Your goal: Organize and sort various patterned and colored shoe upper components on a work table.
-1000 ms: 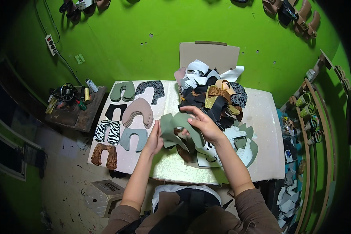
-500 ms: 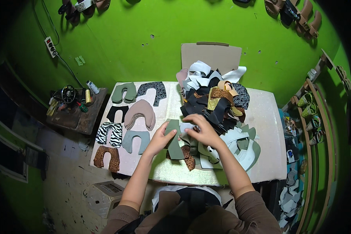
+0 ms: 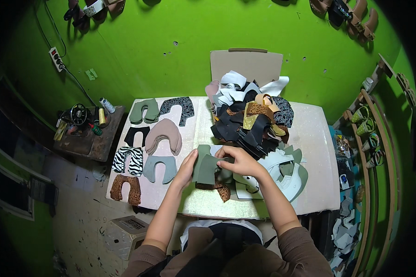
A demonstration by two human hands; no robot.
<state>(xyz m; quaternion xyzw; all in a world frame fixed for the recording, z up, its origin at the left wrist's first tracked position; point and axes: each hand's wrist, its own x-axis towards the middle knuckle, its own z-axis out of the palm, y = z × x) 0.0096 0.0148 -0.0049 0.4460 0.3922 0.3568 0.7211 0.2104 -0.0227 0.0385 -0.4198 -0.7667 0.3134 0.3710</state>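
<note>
Over the front middle of the table, my left hand (image 3: 187,167) grips the left edge of olive-green cut material pieces (image 3: 204,170), thumb along the side. My right hand (image 3: 239,162) pinches their upper right part between thumb and fingers. They look like at least two overlapping layers; the exact number is hidden. Below them a leopard-print piece (image 3: 221,192) lies on the table. Right of my right wrist is a loose pile of white and green curved pieces (image 3: 293,177).
U-shaped pieces lie sorted at the left: green (image 3: 137,113), mauve (image 3: 164,137), zebra-print (image 3: 128,160), grey (image 3: 160,169), leopard-print (image 3: 125,189). A tall heap of mixed scraps (image 3: 252,117) stands at the back, before a cardboard panel (image 3: 249,67). A sewing machine (image 3: 80,114) stands far left.
My right hand, with fingers apart before, now pinches the green material. The green pieces have shifted and now overlap more broadly between both hands. The camera view has moved slightly.
</note>
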